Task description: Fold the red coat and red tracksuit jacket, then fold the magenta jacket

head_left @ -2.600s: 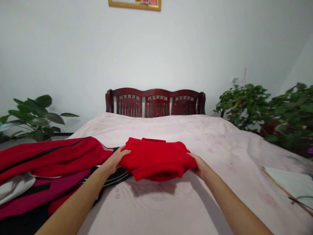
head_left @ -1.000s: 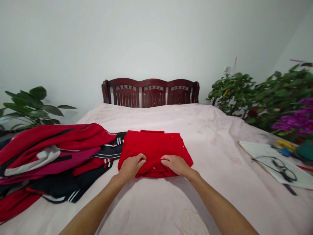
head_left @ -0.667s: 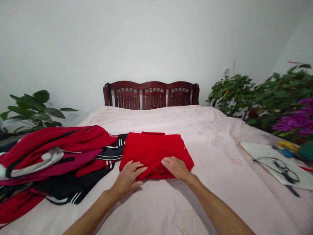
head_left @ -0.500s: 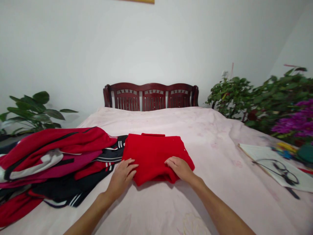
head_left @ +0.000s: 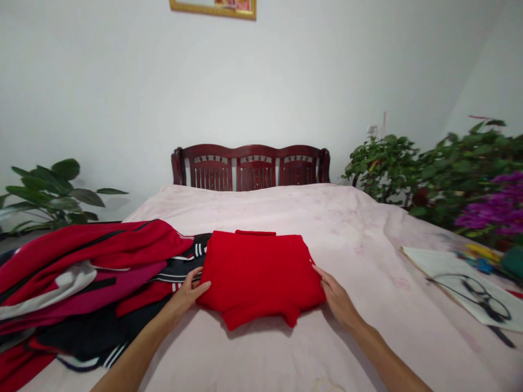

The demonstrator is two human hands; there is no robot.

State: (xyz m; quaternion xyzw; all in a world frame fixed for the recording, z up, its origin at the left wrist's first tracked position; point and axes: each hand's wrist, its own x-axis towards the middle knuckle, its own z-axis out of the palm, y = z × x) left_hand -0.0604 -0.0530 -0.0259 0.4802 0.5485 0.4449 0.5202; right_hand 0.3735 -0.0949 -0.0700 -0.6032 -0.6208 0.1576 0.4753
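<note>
A folded red sweater [head_left: 257, 277] lies on the pink bedsheet, its neckband showing at the far edge and its near edge uneven. My left hand [head_left: 188, 291] grips its left side, thumb on top and the other fingers at the edge. At the right side my right hand [head_left: 335, 296] holds the border, its fingertips partly hidden by the cloth. A heap of clothes [head_left: 90, 283] in red, black, magenta and white lies just left of the sweater, close to my left hand.
The pink bedsheet [head_left: 368, 261] spreads toward a dark wooden headboard [head_left: 255, 166]. On the right lie a notebook [head_left: 443, 264] and glasses [head_left: 476, 294], beside leafy plants [head_left: 384, 169] and purple flowers [head_left: 496, 209]. Another plant [head_left: 55, 190] stands at left.
Both hands have moved outward from the sweater's top and near edge to its left and right sides. The sweater's near part lies flatter and wider. The view has tilted up slightly.
</note>
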